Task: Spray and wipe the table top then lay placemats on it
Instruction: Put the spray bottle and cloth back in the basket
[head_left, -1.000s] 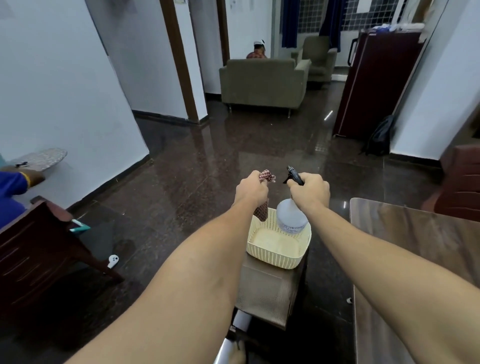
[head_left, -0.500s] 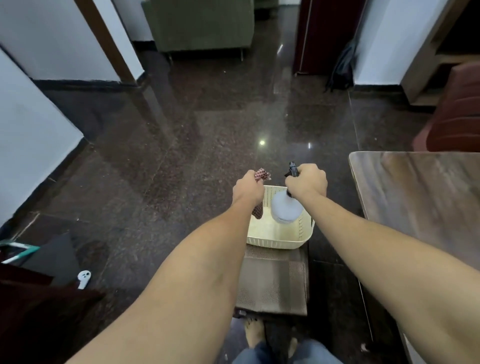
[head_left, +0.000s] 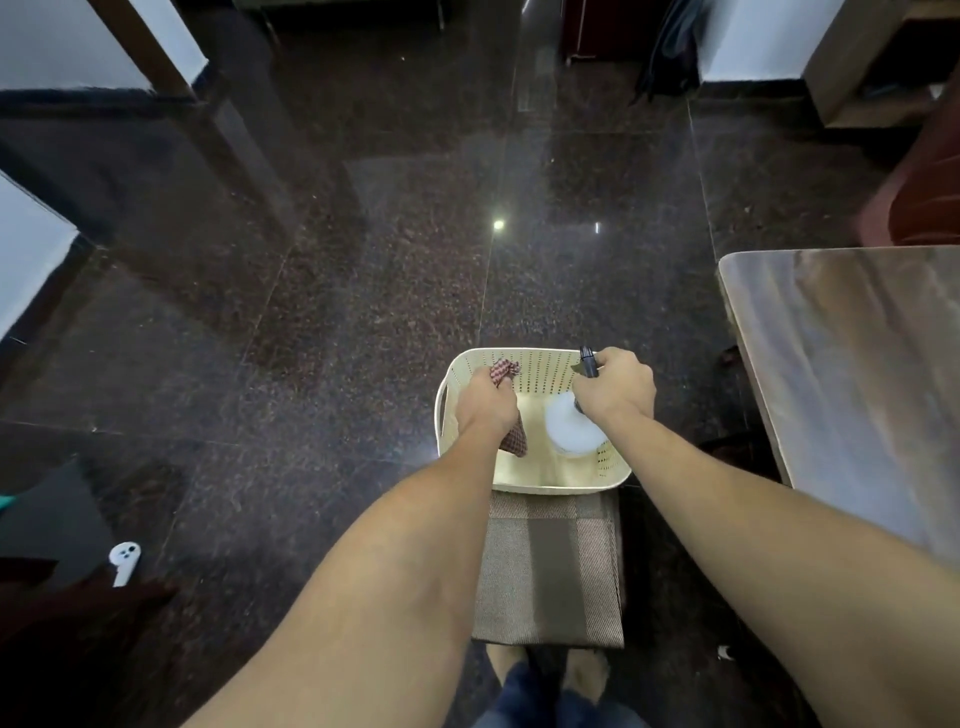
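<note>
A cream perforated basket (head_left: 540, 364) stands in front of me on a small stool covered by brown striped placemats (head_left: 550, 566). My left hand (head_left: 485, 402) grips a red checked cloth (head_left: 505, 371) whose end hangs down inside the basket. My right hand (head_left: 618, 387) grips the black trigger head of a white spray bottle (head_left: 571, 428), also held within the basket. The brown wooden table top (head_left: 852, 374) lies to the right.
Dark polished stone floor spreads ahead. A white handheld device (head_left: 123, 561) lies on the floor at lower left beside dark furniture. A red chair (head_left: 919, 192) stands beyond the table. White walls and a door frame are at the far left.
My view has tilted down from the room to the floor. Both hands, with cloth and bottle, now sit lower, inside the basket.
</note>
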